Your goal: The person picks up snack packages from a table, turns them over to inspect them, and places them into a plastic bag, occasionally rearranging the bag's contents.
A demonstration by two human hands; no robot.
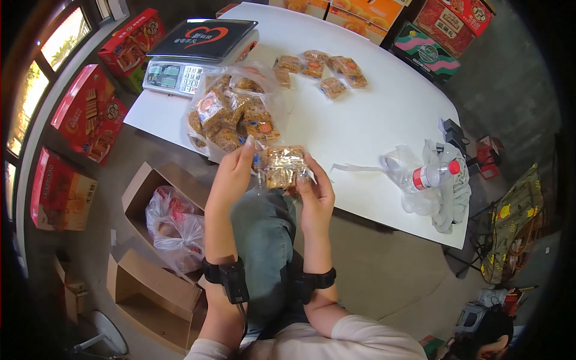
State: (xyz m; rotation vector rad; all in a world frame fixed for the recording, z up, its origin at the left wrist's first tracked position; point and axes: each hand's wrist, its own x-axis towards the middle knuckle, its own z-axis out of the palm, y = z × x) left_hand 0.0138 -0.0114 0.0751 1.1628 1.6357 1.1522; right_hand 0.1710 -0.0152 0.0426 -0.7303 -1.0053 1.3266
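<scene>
Snack packet: a small clear-wrapped snack packet [283,165], crinkly and glossy with golden-brown pieces inside, held up over the near edge of the white worktop [372,129], between both hands.
Left hand: the left hand [231,177] pinches the packet's left end, thumb and fingertips closed on the wrapper, apparently to keep it taut and facing up.
Right hand: the right hand [317,195] grips the right end from below, fingers curled around the film.
Wrists: black straps on both, a cable trailing from the left one.
Big bag: just beyond the hands, a bulging transparent bag [231,114] of similar packets slumps on the worktop, mouth open towards the person, handy for reaching in.
Loose packets: a small cluster of loose packets [321,71] lies further back, well apart from the bag.
Scale: a digital scale [198,51], flat dark pan, sits beside the bag.
Bottle: a plastic bottle [435,174], red cap, lies on crumpled plastic at right.
Floor: open cardboard boxes [156,264], one holding a knotted bag.
</scene>
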